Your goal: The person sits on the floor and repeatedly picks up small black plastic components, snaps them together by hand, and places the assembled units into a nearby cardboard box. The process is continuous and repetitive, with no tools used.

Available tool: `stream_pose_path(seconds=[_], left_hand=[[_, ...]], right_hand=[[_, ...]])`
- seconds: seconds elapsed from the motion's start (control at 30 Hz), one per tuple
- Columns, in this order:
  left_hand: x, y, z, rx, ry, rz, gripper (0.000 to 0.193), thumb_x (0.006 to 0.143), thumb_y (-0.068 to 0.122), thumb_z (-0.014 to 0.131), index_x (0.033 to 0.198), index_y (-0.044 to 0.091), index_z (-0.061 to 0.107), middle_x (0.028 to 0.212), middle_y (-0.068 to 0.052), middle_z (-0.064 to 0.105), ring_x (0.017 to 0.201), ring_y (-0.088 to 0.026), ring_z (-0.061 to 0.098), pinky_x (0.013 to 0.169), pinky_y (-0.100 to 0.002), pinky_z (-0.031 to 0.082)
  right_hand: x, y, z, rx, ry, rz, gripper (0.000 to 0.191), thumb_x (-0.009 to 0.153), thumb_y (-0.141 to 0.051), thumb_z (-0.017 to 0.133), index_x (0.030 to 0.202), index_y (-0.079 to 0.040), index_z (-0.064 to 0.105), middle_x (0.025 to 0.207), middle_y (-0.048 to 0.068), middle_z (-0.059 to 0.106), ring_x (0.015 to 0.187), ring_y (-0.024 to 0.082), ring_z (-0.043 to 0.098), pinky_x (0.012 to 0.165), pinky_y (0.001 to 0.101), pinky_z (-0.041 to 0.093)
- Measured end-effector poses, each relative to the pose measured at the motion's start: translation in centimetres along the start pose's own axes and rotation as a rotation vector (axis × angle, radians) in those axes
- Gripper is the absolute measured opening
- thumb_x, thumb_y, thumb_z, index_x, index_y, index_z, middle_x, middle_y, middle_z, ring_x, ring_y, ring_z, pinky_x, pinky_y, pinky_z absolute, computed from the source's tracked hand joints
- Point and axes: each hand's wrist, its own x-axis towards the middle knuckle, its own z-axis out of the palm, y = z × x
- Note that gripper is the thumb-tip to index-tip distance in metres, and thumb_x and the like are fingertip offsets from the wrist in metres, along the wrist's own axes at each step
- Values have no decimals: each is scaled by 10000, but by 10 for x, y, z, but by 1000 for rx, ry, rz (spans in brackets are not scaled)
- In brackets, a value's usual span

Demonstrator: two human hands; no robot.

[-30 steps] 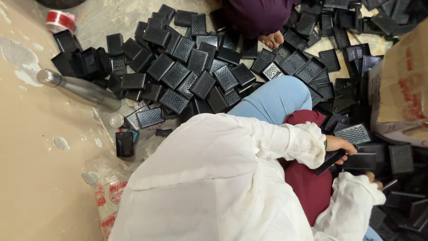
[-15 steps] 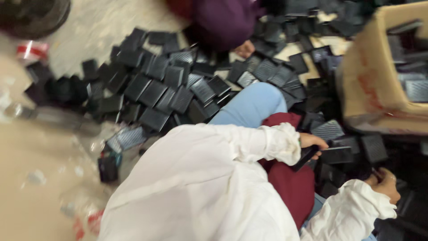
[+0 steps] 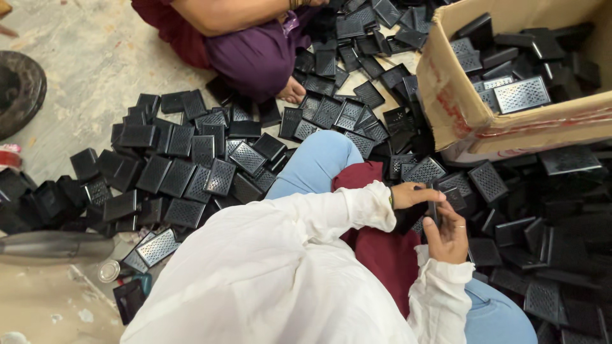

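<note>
Head view: small black perforated panel (image 3: 435,207) is being pinched by left hand (image 3: 408,194) and right hand (image 3: 446,234), fingers closed; slipping into the surrounding pile (image 3: 191,165) is being risked.

1. Grille (image 3: 435,210): a small, black, flat plastic piece, mostly hidden between the hands, held edge-up over the lap beside the maroon cloth.
2. Its perforated face cannot be made out here.
3. It sits just above the heap of like black grilles on the floor.
</note>
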Motion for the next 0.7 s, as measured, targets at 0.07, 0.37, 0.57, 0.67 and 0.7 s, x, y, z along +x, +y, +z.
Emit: stream_pose_path(seconds=[0.07,0.37,0.57,0.67,0.7], left_hand=[[-3,-5,4,-68,-56,60,643,877,493,762,1274,-6,678,1218,-79,690,1186,-164,601,1055,-297,445],[-5,14,17,-274,338,163,612,1063,567,465,1202,6,666,1069,-53,681,998,-96,632,916,-231,495],[-27,23,27,-363,202,181,563,1066,544,522,1172,4,642,1043,-60,639,967,-127,618,854,-279,513],[-39,20,30,-343,247,240,494,1086,479,570,1200,4,640,1059,-80,654,995,-117,625,911,-251,516],[-42,19,31,-311,255,260,407,1048,386,624,1222,18,619,1084,-64,644,1008,-106,612,908,-256,510]], right_hand=[[-3,11,-6,-43,19,18,451,943,9,727,1332,22,500,1454,218,548,1321,218,585,1107,334,501],[-18,8,21,-67,268,71,493,995,24,708,1462,42,553,1299,139,627,1151,165,611,1001,281,504],[-26,18,40,71,274,134,508,885,82,745,1364,61,576,1283,160,658,1157,185,654,1006,305,539],[-27,18,37,75,262,178,535,842,99,776,1346,83,598,1278,166,665,1157,197,653,1008,322,543],[-28,18,36,62,257,192,549,827,106,789,1344,90,606,1274,168,665,1153,201,650,1004,328,543]])
